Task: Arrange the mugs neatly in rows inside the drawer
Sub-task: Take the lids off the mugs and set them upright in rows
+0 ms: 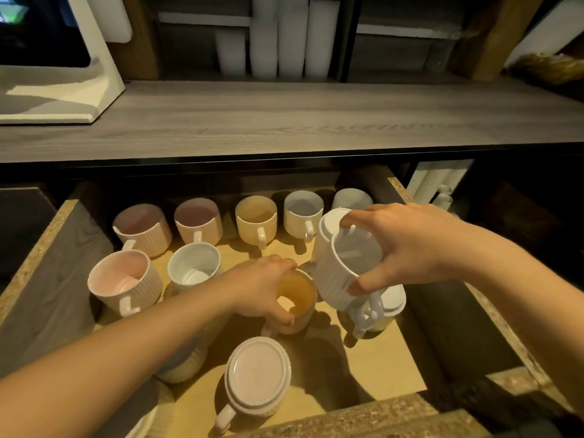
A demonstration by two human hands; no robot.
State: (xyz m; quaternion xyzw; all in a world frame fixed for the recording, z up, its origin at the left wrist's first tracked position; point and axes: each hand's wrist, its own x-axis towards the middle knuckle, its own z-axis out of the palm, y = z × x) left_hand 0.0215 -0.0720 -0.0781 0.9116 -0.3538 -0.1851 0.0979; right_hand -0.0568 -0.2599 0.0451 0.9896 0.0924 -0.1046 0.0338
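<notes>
An open drawer (pixel 363 371) holds several ribbed mugs. Upright mugs line its back, among them a pink mug (pixel 142 229) and a yellow mug (pixel 256 218). In front of these stand a pink mug (pixel 121 281) and a white mug (pixel 193 263). My left hand (pixel 262 289) grips the rim of a yellow mug (pixel 298 298) standing on the drawer floor. My right hand (pixel 407 245) holds a white mug (pixel 347 270) tilted above the floor, handle pointing down. An upside-down mug (pixel 331 229) sits just behind it. A pink mug (pixel 257 374) stands upside down near the front.
A grey wooden counter (pixel 300 121) runs above the drawer, with a white appliance base (pixel 63 90) at its left. White tubes (pixel 278 42) stand on the shelf behind. Another pale mug (pixel 390 306) lies under the held one, and my left forearm partly hides a further mug (pixel 186 365).
</notes>
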